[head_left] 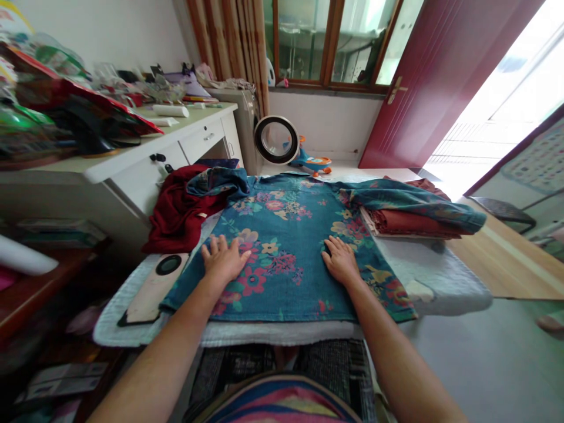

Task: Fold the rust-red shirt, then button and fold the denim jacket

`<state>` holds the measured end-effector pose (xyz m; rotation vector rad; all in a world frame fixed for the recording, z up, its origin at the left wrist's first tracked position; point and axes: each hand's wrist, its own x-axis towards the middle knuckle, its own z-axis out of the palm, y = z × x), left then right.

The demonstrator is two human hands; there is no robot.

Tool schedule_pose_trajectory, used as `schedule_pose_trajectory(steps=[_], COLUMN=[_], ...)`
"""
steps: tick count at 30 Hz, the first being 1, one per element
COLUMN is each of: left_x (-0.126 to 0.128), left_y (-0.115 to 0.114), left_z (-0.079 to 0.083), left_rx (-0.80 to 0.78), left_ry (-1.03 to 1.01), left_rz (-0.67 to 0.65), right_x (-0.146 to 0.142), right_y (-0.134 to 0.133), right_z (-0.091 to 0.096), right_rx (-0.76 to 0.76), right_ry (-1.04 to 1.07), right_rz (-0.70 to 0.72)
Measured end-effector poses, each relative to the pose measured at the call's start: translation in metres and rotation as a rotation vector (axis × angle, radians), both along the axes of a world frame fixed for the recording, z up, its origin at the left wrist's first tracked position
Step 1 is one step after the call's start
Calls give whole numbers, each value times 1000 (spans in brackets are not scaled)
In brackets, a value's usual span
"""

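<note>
A teal shirt with a flower print point(295, 235) lies spread over a padded ironing board point(123, 323), its hem toward me. My left hand point(225, 258) rests flat on the shirt's left side, fingers spread. On the right side my right hand point(341, 258) also lies flat, its fingers stretched out and holding nothing. One sleeve trails right over folded rust-red cloth point(409, 224). The other sleeve lies bunched against a crumpled dark red garment point(180, 205). A pale flat panel with a dark round ring point(156, 285) shows at the board's left end.
To the left stands a white desk point(154, 147) crowded with packets and small items. A washing machine with its round door point(277, 140) swung out is behind the board. A wooden tabletop point(511, 258) lies at right, near an open red door point(432, 82).
</note>
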<state>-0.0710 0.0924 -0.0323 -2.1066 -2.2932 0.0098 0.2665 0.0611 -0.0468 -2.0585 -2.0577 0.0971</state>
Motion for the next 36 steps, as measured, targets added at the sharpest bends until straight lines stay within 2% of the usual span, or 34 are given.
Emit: schedule_pose_trajectory(steps=[4,5,7,10,18,21,24,27,29,32,34,36], left_x=[56,66,77,69,-2,-22,-24,1,29,71,89,97], left_y=[-20,-26,-35,-41,-41,-43,-45,-48,-51,-57,-61,-64], left_z=[1,-1,-5,-11,-17,-14,-5,5,8,4,-3,-10], left_rx=[-32,-62,-60,-12,4,6,-1,26,64,51,17,16], left_ry=[-113,-136,-152,-134,-40,-13,-1,-32,-106,-258,-304,-297], left_rz=[-449,-506,-527,-493,-266,-184,-87,-89,-251,-540,-640,-663], right_x=[0,0,1,1,1,2,2,-7,-20,-47,-61,-67], right_y=[0,0,0,-1,-1,-3,-5,-12,-20,-39,-51,-59], right_z=[0,0,0,1,1,2,6,12,15,15,12,10], right_rx=[7,7,8,9,1,-31,-73,-134,-169,-139,-86,-53], right_ry=[2,2,2,4,-5,-31,-64,-59,-20,75,100,100], right_rz=[8,9,11,14,15,24,35,23,43,178,253,274])
